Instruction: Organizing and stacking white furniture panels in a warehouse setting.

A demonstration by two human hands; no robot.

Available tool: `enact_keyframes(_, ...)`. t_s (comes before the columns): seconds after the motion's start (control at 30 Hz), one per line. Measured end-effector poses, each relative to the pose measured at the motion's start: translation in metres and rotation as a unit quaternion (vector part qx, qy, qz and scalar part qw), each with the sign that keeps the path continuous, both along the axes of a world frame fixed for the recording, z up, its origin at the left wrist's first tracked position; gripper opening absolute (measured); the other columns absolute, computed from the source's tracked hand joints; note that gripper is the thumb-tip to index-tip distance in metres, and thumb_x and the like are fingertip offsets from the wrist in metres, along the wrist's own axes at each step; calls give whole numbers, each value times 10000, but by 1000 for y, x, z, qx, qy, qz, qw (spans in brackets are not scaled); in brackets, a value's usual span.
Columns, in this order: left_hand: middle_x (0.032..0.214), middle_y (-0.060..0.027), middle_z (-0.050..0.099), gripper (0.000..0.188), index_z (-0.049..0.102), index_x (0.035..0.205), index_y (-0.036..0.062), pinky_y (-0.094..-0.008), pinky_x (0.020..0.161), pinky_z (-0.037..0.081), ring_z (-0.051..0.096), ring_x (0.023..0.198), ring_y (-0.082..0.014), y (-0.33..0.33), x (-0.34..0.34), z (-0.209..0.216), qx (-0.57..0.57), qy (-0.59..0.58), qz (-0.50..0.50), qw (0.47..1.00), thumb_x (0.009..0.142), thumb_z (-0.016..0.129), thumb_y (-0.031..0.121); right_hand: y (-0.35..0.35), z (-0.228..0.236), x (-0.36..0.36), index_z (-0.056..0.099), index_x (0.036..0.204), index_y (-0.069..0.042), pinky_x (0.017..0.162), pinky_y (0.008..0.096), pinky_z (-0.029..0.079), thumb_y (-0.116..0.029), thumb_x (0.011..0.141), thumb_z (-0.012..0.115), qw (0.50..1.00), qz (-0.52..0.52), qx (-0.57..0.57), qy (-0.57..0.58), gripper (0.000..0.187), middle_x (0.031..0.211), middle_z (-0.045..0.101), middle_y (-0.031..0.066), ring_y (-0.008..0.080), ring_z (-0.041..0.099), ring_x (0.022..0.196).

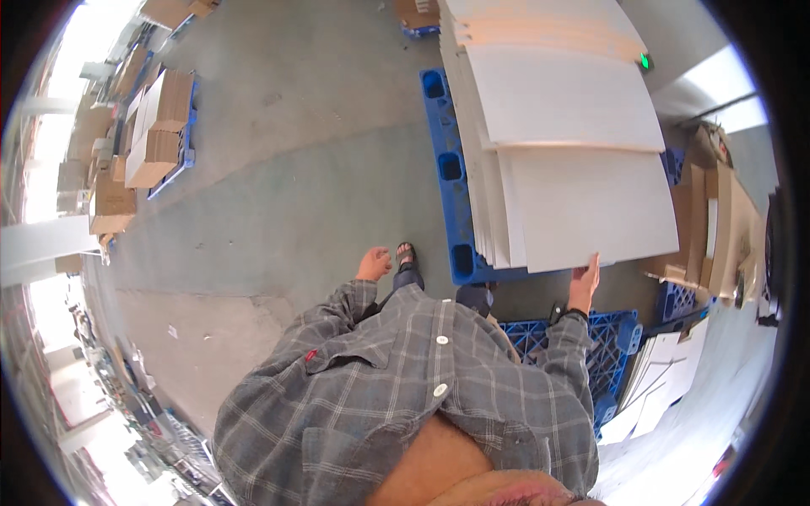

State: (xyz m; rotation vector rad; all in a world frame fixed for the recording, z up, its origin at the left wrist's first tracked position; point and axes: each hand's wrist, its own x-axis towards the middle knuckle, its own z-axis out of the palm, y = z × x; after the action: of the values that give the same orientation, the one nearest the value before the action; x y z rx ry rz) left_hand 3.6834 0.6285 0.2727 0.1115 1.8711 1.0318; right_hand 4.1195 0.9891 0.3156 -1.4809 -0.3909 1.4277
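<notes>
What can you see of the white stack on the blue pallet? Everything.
The white stack is a pile of large, flat, thin sheets that look like card or board. It lies on a blue pallet, ahead and to the person's right. Its left edges are staggered, not flush, and a crosswise edge divides the nearer top sheet from the farther part. The right hand is at its near edge, apparently touching it. The far end runs out of the picture.

White sheets [582, 207] on blue pallet [442, 125]
</notes>
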Motion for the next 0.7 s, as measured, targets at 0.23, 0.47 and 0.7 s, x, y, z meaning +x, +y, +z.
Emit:
enact_keyframes(0.23, 808, -121, 630, 334, 582, 1114, -7, -295, 501, 495, 612, 610, -174, -23, -53, -40, 50, -67, 36, 996, 802, 559, 108, 15, 67, 13, 590, 1169, -21, 748, 331, 510, -340, 878, 614, 980, -71, 89, -165, 433, 1078, 621, 90, 203, 596, 951)
enact_keyframes(0.47, 661, -64, 565, 184, 596, 943, 15, -291, 411, 408, 538, 496, -142, -80, -101, -74, 4, -125, 20, 992, 781, 552, 91, -71, 215, -56, 593, 1160, 6, 775, 342, 526, -348, 908, 564, 964, -69, 174, -190, 435, 1066, 634, 101, 234, 622, 920)
enact_keyframes(0.7, 751, -61, 559, 135, 550, 855, 42, -269, 462, 405, 540, 576, -139, -44, -139, -38, 113, -166, 67, 977, 878, 515, 170, -57, 230, -161, 630, 1022, 9, 771, 302, 514, -286, 927, 563, 923, 75, 316, -208, 317, 962, 653, 72, 168, 613, 898)
